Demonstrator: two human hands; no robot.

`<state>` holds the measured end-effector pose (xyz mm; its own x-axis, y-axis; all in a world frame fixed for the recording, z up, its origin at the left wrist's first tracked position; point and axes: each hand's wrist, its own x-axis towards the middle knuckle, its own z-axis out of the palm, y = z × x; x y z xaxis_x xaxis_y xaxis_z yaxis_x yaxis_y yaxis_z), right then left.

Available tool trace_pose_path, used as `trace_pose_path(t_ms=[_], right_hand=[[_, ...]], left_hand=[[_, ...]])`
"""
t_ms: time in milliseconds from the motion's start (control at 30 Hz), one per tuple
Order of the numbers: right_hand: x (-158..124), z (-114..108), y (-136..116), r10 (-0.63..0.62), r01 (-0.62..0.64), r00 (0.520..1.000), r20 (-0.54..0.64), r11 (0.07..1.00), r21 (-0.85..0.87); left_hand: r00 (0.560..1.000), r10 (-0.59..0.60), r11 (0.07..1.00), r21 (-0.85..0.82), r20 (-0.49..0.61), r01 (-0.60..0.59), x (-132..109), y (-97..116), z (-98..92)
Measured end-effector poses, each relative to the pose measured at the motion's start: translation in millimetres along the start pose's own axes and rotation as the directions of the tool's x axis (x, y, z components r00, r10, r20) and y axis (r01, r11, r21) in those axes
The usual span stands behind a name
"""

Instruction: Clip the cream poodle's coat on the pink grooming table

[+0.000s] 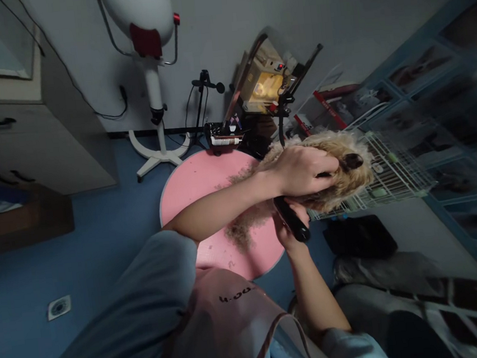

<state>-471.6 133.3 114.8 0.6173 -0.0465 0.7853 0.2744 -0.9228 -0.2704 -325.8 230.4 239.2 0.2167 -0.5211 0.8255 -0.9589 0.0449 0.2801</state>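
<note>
Left hand gripped dog's head; right hand gripped black clipper. Apron marking looked like "4-00"; rest unreadable.

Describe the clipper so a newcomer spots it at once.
Find the round pink table, then the curly-haired dog at its right side. Just below the dog, the right hand grips the clipper. It is a slim black bar, standing out against the pale dog and pink table.
</note>
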Motion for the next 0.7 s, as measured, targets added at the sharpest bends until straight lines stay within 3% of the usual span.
trace_pose_path(t_ms=[233, 333, 433, 500, 567, 633, 700], right_hand=[[-19, 41, 14, 0.143, -0.128, 0.973, 0.179, 0.988, -0.092], [-14, 40, 14, 0.099, -0.089, 0.952, 0.288, 0.995, -0.050], [-6, 28, 12, -0.011, -0.013, 0.879, 0.476, 0.999, 0.046], [-4, 20, 11, -0.020, -0.001, 0.904, 0.427, 0.999, 0.049], [-4, 20, 12, 0.041, -0.037, 0.980, 0.196, 0.999, -0.022], [-5, 27, 13, 0.115, -0.110, 0.992, 0.045, 0.988, -0.105], [-4, 41, 14, 0.164, -0.148, 0.982, 0.092, 0.976, -0.158]], left_hand=[[1.000, 0.001, 1.000, -0.005, 0.029, -0.001, 2, -1, 3.0], [0.998, -0.004, 1.000, 0.001, 0.059, 0.004, 2, -4, 3.7], [0.998, -0.013, 1.000, 0.006, 0.069, 0.012, 4, -5, 4.4], [0.998, -0.010, 1.000, 0.004, 0.066, 0.010, 6, -4, 4.8], [0.997, 0.015, 1.000, -0.001, 0.071, -0.015, 7, -2, 4.9], [0.995, 0.049, 0.999, -0.009, 0.081, -0.049, 9, 1, 5.0], [0.994, 0.061, 0.998, -0.012, 0.090, -0.060, 10, 3, 5.5]])
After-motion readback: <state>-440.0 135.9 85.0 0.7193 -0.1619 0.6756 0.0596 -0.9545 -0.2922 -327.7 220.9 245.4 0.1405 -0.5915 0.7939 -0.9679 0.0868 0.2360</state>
